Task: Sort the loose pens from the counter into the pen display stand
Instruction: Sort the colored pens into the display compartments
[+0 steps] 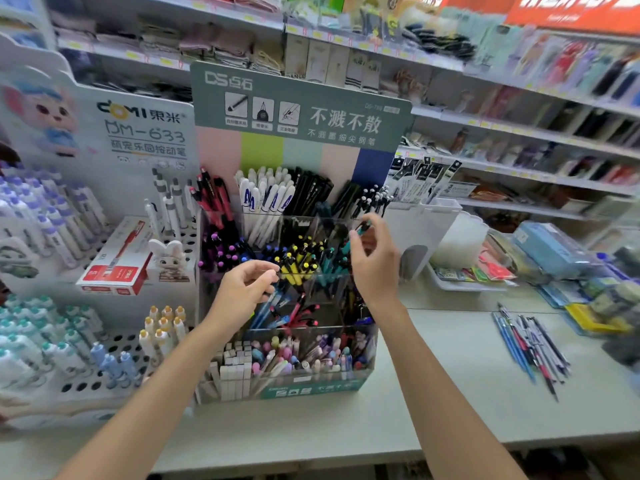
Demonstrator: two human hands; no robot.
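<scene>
Counter point(450, 403): pale grey-green, running under both forearms, closest to the camera.
Pen display stand point(311, 388): clear tiered box sitting on the counter right between the two arms, stepping up as it goes back.
Front tier: pastel pens point(304, 356) are standing packed in below both wrists.
Loose pens point(530, 344): lying in a messy fan on the counter, well off to the right of the right hand and apart from the stand.
Next tier up: blue and red pens point(287, 315) are leaning every which way just under the left hand's fingers.
Left hand point(242, 292): hovering over the middle of the stand, fingers curling in, thumb and forefinger nearly meeting beside the yellow-capped pens point(298, 266). Honestly can't tell if it's pinching anything, it's too blurry there.
Right hand point(375, 268): reaching higher and further back than the left one, thumb and fingertips pinching the top of a teal pen point(363, 228) and holding it above the stand's right-side compartments.
Purple-capped pens point(221, 252): sitting just left of the left hand, same tier as the yellow ones.
Back row: white pens point(266, 199) and black pens point(311, 192) are standing beyond both hands.
Header card point(301, 112): green, rising behind that back row.
White peg stand point(104, 344): sitting further left of the left hand, with a red box point(117, 261) resting on it.
Shelves point(519, 133): blurring out way beyond the right hand.
</scene>
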